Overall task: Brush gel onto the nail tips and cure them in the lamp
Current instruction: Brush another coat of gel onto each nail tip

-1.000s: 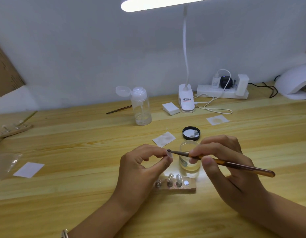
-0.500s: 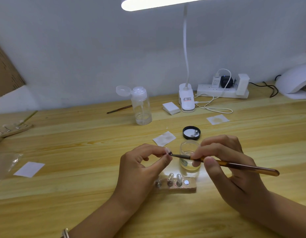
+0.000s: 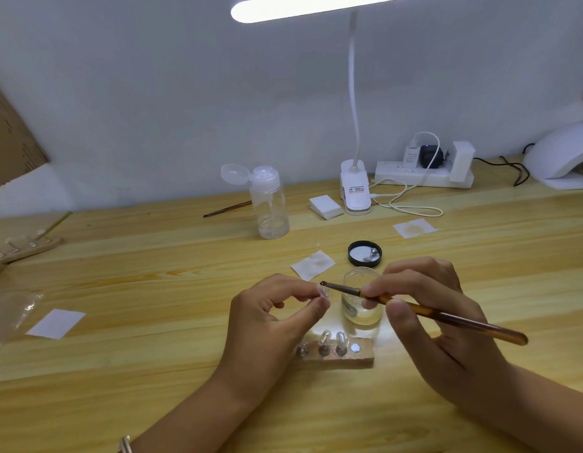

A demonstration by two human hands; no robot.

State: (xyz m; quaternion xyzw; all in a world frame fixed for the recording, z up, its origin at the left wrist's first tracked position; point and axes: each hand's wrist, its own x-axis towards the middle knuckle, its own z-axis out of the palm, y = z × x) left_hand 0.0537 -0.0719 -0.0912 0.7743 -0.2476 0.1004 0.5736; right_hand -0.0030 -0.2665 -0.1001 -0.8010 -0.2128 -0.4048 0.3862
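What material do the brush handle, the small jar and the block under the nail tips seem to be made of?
Brush handle: likely glossy plastic or resin, amber and see-through. Small jar: clear glass or plastic; the table shows through it. Block: seems rough, matt wood or cork, brown and uneven at the edges.
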